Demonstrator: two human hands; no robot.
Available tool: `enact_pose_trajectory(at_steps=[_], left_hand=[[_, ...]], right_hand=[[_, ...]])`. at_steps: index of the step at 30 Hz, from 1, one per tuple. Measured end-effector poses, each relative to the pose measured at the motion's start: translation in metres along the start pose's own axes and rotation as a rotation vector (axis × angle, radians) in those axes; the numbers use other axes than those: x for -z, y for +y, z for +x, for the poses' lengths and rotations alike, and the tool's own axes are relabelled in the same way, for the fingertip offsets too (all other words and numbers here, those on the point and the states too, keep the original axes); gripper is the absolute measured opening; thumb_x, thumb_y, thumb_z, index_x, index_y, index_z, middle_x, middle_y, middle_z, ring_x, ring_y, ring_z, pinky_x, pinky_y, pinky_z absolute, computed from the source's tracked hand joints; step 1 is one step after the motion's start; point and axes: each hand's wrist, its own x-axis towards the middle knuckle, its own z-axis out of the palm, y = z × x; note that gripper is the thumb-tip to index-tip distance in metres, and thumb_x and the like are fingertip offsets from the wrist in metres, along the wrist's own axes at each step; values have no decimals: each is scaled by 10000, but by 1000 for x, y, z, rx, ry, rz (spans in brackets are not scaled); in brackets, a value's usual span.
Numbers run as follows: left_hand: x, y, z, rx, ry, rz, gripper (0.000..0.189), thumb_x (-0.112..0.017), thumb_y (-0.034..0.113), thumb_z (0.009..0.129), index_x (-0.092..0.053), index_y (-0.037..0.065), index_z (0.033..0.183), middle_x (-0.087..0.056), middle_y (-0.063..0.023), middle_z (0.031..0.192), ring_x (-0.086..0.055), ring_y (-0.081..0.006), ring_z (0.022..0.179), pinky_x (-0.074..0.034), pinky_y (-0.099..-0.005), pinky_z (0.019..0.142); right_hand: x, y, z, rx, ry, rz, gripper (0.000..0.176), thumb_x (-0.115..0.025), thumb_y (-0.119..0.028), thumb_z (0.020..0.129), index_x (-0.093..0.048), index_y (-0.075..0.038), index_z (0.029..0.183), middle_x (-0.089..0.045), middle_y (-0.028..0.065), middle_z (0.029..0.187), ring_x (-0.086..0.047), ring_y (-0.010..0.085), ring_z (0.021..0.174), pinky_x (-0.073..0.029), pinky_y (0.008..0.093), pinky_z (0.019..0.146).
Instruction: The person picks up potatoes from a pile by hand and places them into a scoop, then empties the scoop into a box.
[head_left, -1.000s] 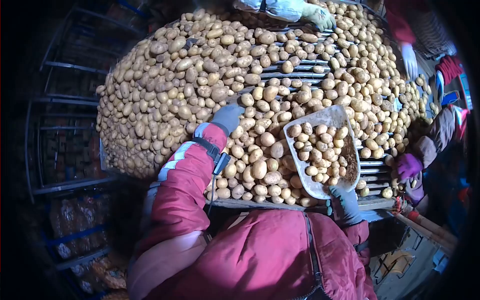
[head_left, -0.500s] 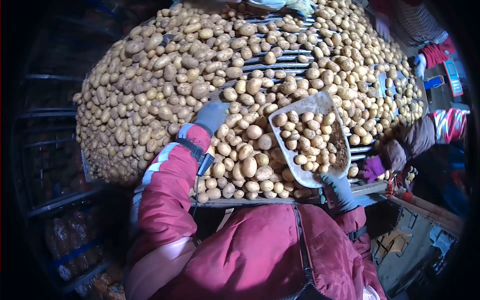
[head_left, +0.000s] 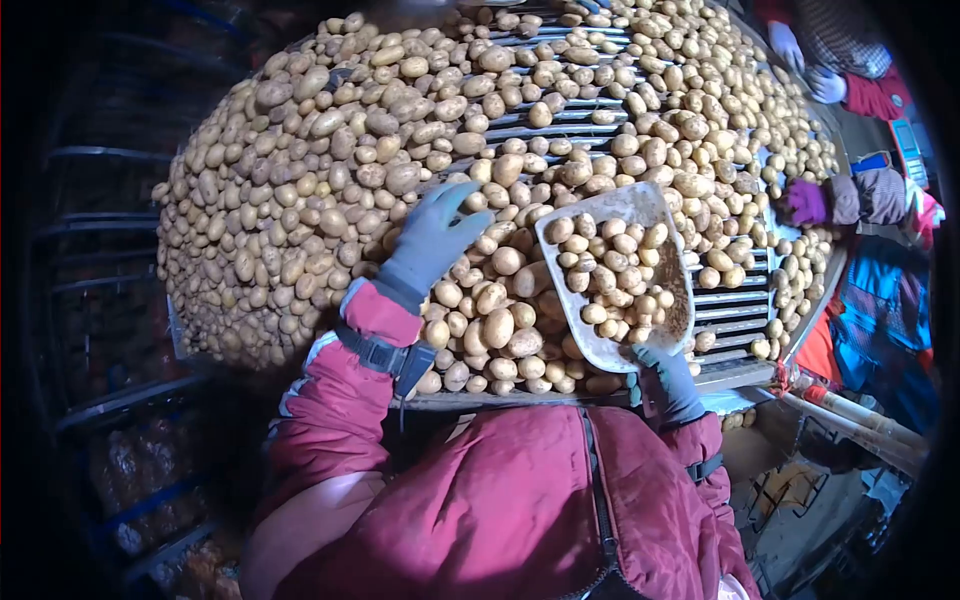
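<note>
The right hand [head_left: 668,385] is clenched round the handle of a scoop [head_left: 592,350] full of potatoes [head_left: 610,270], held over the pile [head_left: 300,200], while the left hand [head_left: 435,240], fingers splayed and holding nothing, hovers just beside it.

Bare roller bars [head_left: 738,305] show to my right. Just past them a co-worker's purple glove [head_left: 803,201] lies at the edge, and farther up another person's white gloves [head_left: 826,85] sit close together. On my left stands a dark metal rack [head_left: 100,270], with netted sacks [head_left: 140,475] low beside it.
</note>
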Motion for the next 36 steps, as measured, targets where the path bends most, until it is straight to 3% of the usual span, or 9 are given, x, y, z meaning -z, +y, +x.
enact_pose_trajectory(at_steps=[2, 7, 8, 12, 14, 20, 24, 26, 36], left_hand=[[24, 6, -27, 39, 7, 738, 644, -759, 416, 899, -604, 36, 1395, -587, -219, 1349, -557, -400, 1236, -438, -488, 1100], [8, -115, -125, 198, 91, 1079, 831, -692, 523, 918, -411, 70, 1555, -549, -264, 1346, -474, -425, 1314, -403, -533, 1101], [0, -39, -115, 270, 104, 857, 877, -696, 557, 901, -417, 29, 1543, -519, -280, 1373, -468, -427, 1314, -388, -538, 1110], [-47, -24, -114, 167, 178, 758, 927, -702, 594, 883, -409, 27, 1555, -516, -270, 1376, -498, -413, 1278, -389, -514, 1113], [-67, -34, -102, 382, -202, 771, 971, -742, 585, 855, -372, 60, 1584, -491, -278, 1435, -561, -404, 1243, -414, -530, 1097], [-134, 17, -43, 313, 86, -81, 835, -736, 553, 882, -458, 133, 1547, -437, -251, 1539, -508, -458, 1337, -438, -521, 1105], [-170, 54, 0, 225, 121, 321, 781, -761, 524, 870, -533, 110, 1491, -436, -252, 1537, -328, -487, 1438, -310, -555, 1205], [-188, 30, 9, -104, 243, 548, 756, -767, 509, 866, -571, 60, 1441, -467, -242, 1508, -340, -472, 1431, -322, -551, 1196], [-254, 111, 90, -142, 226, -121, 662, -752, 419, 865, -590, 22, 1370, -514, -262, 1453, -433, -442, 1379, -367, -493, 1178]], right_hand=[[1, 1, -2, 8, -61, 26, 282, -657, -141, 925, -594, -11, 1168, -645, 78, 773, -568, 176, 452, -436, 274, 342], [20, 20, 21, 80, -81, -14, 300, -648, -125, 933, -599, 16, 1195, -695, 80, 842, -620, 169, 526, -502, 282, 414], [19, 17, 21, 79, -88, -14, 300, -648, -125, 933, -599, 16, 1195, -695, 80, 842, -620, 169, 526, -502, 282, 414], [22, 2, 18, 27, -83, -43, 258, -630, -172, 956, -660, 51, 1081, -683, 80, 781, -612, 169, 512, -475, 293, 393], [32, 7, 23, 100, -47, -42, 275, -625, -207, 965, -672, 45, 1062, -678, 82, 755, -602, 171, 496, -464, 286, 393], [55, -24, 11, 69, 2, -20, 326, -634, -246, 962, -676, 55, 1081, -674, 91, 754, -603, 183, 507, -480, 305, 424], [90, -33, -1, 101, 92, -43, 326, -627, -262, 982, -665, 54, 1055, -625, 109, 624, -570, 201, 408, -435, 302, 358], [98, -36, -10, 151, 163, 7, 321, -623, -262, 978, -662, 52, 1033, -624, 106, 624, -570, 198, 416, -442, 297, 369], [99, -50, -21, 297, 231, 29, 300, -576, -338, 1022, -664, -51, 1007, -589, 44, 587, -518, 177, 383, -422, 289, 375]])
